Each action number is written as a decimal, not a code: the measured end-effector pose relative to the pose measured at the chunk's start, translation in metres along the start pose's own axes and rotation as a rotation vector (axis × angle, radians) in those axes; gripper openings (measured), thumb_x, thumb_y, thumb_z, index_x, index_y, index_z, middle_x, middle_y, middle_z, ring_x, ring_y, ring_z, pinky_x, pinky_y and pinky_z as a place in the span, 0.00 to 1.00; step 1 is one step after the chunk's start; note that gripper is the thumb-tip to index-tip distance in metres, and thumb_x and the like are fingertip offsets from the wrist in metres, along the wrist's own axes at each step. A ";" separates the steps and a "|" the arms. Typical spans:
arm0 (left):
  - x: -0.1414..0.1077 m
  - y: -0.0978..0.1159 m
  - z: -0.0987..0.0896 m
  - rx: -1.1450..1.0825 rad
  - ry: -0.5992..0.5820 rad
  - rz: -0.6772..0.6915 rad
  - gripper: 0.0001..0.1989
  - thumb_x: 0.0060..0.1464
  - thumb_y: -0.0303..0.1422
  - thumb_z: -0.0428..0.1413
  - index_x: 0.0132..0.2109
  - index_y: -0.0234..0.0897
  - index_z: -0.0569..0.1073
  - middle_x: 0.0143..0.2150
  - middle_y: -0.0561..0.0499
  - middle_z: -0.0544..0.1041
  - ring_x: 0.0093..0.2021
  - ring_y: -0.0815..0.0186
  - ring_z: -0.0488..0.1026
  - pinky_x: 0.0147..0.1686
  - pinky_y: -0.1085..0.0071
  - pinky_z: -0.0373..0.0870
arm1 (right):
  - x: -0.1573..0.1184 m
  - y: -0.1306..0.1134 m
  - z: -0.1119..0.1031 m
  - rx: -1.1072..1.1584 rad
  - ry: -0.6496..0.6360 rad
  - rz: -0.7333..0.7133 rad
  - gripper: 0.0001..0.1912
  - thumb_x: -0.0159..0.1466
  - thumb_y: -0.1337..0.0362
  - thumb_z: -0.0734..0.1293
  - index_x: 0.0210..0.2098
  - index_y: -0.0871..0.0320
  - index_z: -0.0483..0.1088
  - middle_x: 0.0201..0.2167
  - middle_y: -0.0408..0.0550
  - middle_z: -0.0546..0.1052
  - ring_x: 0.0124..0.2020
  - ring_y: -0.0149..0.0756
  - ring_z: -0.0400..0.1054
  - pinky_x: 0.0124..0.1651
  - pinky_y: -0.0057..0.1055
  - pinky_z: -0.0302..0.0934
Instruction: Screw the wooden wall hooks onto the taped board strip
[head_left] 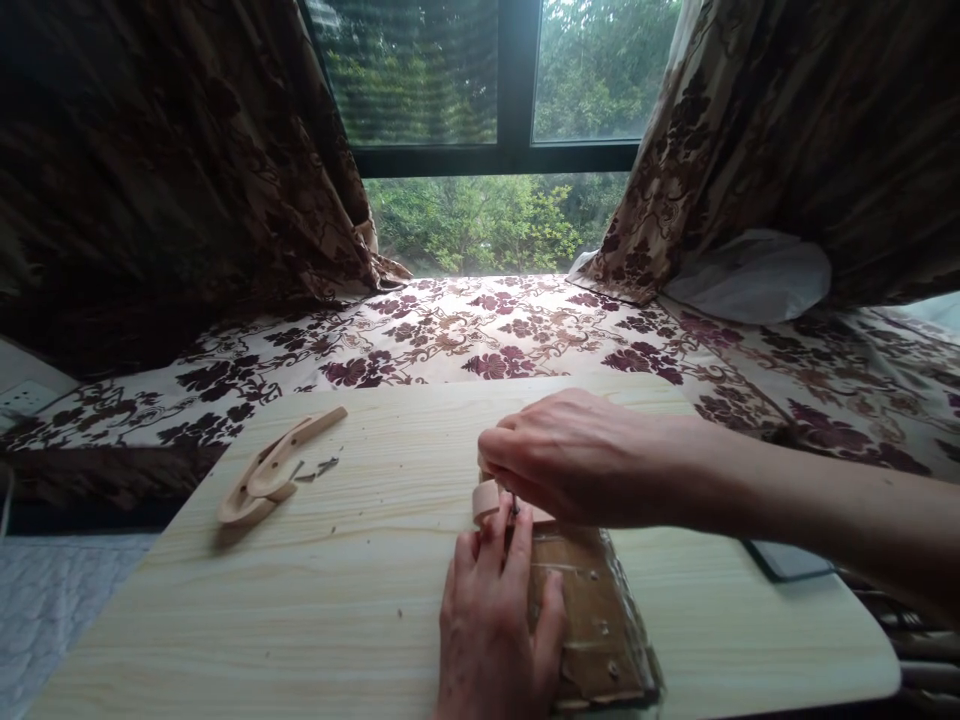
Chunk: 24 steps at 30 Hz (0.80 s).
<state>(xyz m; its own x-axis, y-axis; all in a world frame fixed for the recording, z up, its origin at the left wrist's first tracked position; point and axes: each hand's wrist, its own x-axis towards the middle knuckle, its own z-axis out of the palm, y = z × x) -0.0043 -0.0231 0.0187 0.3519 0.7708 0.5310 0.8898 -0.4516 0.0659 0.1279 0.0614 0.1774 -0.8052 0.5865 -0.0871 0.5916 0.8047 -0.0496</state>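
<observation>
My left hand (495, 610) lies over a brown taped cardboard block (581, 620), its thumb apart and its fingers stretched forward. The fingertips rest on a pale wooden piece (486, 500) with a curved end, at the block's far edge. My right hand (559, 455) is closed in a fist just above those fingertips. A thin dark metal pin (514, 504) shows beneath the fist, between the left fingertips. Whatever the right hand grips is hidden by its fingers. The far part of the wooden piece is also covered by the fist.
Curved wooden pieces with holes (281, 462) lie on the table (322, 600) at the left, with several small metal screws or nails (324, 467) beside them. A dark flat object (789, 560) lies under the right forearm. Behind are a flowered window seat (495, 330) and a white plastic bag (750, 275).
</observation>
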 end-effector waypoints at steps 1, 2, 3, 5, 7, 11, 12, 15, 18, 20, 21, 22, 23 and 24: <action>0.000 0.001 0.000 -0.004 0.011 -0.004 0.25 0.54 0.33 0.50 0.58 0.30 0.62 0.56 0.41 0.68 0.53 0.56 0.64 0.47 0.59 0.72 | 0.000 0.000 0.000 -0.007 0.001 0.006 0.09 0.66 0.67 0.58 0.29 0.60 0.64 0.20 0.42 0.65 0.19 0.26 0.45 0.22 0.31 0.40; 0.000 0.001 0.000 -0.006 0.024 -0.007 0.24 0.54 0.33 0.50 0.57 0.30 0.63 0.55 0.41 0.69 0.53 0.56 0.64 0.46 0.59 0.72 | 0.000 0.000 0.000 -0.016 0.002 0.003 0.09 0.66 0.67 0.58 0.29 0.60 0.64 0.20 0.41 0.65 0.18 0.26 0.45 0.22 0.31 0.39; 0.000 0.002 0.000 -0.005 0.039 -0.010 0.23 0.54 0.33 0.50 0.56 0.30 0.64 0.54 0.40 0.69 0.52 0.55 0.64 0.45 0.58 0.73 | 0.000 0.000 -0.001 -0.028 0.003 -0.008 0.09 0.66 0.66 0.58 0.30 0.60 0.64 0.19 0.41 0.65 0.18 0.26 0.45 0.22 0.31 0.39; 0.000 0.002 0.001 -0.003 0.063 -0.010 0.22 0.54 0.33 0.50 0.55 0.29 0.65 0.52 0.39 0.70 0.51 0.53 0.64 0.43 0.57 0.74 | 0.001 0.000 -0.002 -0.049 0.011 -0.056 0.08 0.65 0.66 0.60 0.30 0.60 0.65 0.21 0.42 0.67 0.19 0.26 0.48 0.22 0.30 0.40; -0.001 0.002 0.002 -0.014 0.054 -0.008 0.21 0.54 0.33 0.50 0.54 0.30 0.66 0.52 0.40 0.70 0.51 0.53 0.64 0.43 0.57 0.74 | 0.002 0.001 -0.003 -0.050 0.015 -0.131 0.06 0.64 0.68 0.60 0.30 0.60 0.65 0.24 0.44 0.69 0.21 0.27 0.52 0.23 0.30 0.42; -0.003 0.000 0.003 -0.027 0.004 -0.014 0.21 0.54 0.34 0.51 0.55 0.31 0.65 0.53 0.41 0.70 0.53 0.54 0.63 0.44 0.59 0.73 | 0.003 0.001 0.000 -0.027 0.017 -0.215 0.05 0.63 0.71 0.60 0.31 0.60 0.64 0.26 0.45 0.70 0.24 0.28 0.54 0.25 0.29 0.46; -0.004 -0.001 0.003 -0.025 0.003 -0.016 0.22 0.54 0.34 0.51 0.55 0.32 0.64 0.53 0.42 0.69 0.53 0.54 0.63 0.44 0.59 0.73 | 0.003 0.002 0.002 -0.028 0.029 -0.201 0.05 0.63 0.71 0.60 0.31 0.60 0.64 0.25 0.44 0.69 0.23 0.28 0.52 0.25 0.30 0.46; -0.004 -0.001 0.003 -0.023 0.010 -0.022 0.23 0.54 0.34 0.51 0.57 0.32 0.63 0.54 0.42 0.69 0.52 0.55 0.64 0.45 0.59 0.73 | 0.005 0.001 0.009 -0.027 0.072 -0.095 0.06 0.64 0.70 0.59 0.30 0.61 0.64 0.22 0.43 0.67 0.20 0.27 0.48 0.24 0.31 0.43; -0.002 0.000 0.003 -0.032 0.002 -0.031 0.25 0.54 0.34 0.51 0.58 0.32 0.62 0.56 0.43 0.68 0.52 0.56 0.64 0.46 0.59 0.72 | 0.006 0.001 0.014 -0.018 0.120 0.013 0.09 0.65 0.66 0.57 0.30 0.61 0.64 0.20 0.42 0.66 0.18 0.27 0.45 0.22 0.31 0.39; -0.002 0.000 0.002 -0.038 -0.005 -0.030 0.25 0.54 0.34 0.51 0.59 0.32 0.62 0.57 0.43 0.67 0.52 0.56 0.64 0.46 0.59 0.72 | 0.005 0.002 0.012 -0.024 0.113 0.043 0.09 0.65 0.65 0.57 0.31 0.61 0.65 0.20 0.42 0.67 0.18 0.27 0.45 0.22 0.31 0.39; -0.001 0.000 0.002 -0.038 -0.004 -0.030 0.25 0.54 0.34 0.51 0.59 0.32 0.62 0.57 0.42 0.67 0.52 0.56 0.64 0.46 0.59 0.72 | 0.004 0.002 0.010 -0.029 0.092 0.042 0.08 0.65 0.65 0.58 0.33 0.61 0.65 0.21 0.42 0.67 0.18 0.27 0.46 0.22 0.31 0.40; -0.001 0.000 0.002 -0.038 0.000 -0.027 0.25 0.54 0.34 0.51 0.59 0.31 0.62 0.57 0.42 0.67 0.52 0.56 0.64 0.46 0.59 0.72 | 0.002 0.003 0.006 -0.031 0.061 0.029 0.07 0.64 0.65 0.59 0.34 0.61 0.66 0.21 0.43 0.68 0.19 0.27 0.47 0.23 0.31 0.41; -0.001 0.000 0.002 -0.036 0.009 -0.023 0.25 0.54 0.34 0.50 0.58 0.31 0.62 0.56 0.41 0.67 0.52 0.55 0.64 0.45 0.58 0.73 | 0.000 0.003 0.001 -0.031 0.028 0.004 0.06 0.63 0.66 0.60 0.34 0.61 0.66 0.22 0.43 0.69 0.20 0.27 0.49 0.23 0.30 0.42; -0.001 0.000 0.001 -0.032 0.022 -0.017 0.25 0.54 0.34 0.50 0.58 0.30 0.62 0.56 0.41 0.68 0.52 0.55 0.63 0.45 0.58 0.73 | -0.002 0.004 -0.003 -0.025 0.001 -0.026 0.05 0.63 0.66 0.60 0.34 0.60 0.67 0.23 0.43 0.69 0.21 0.28 0.50 0.24 0.30 0.43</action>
<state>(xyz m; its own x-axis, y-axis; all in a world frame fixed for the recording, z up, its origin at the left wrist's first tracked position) -0.0041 -0.0233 0.0169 0.3301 0.7688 0.5476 0.8856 -0.4531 0.1023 0.1315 0.0638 0.1805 -0.8205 0.5653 -0.0850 0.5691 0.8218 -0.0274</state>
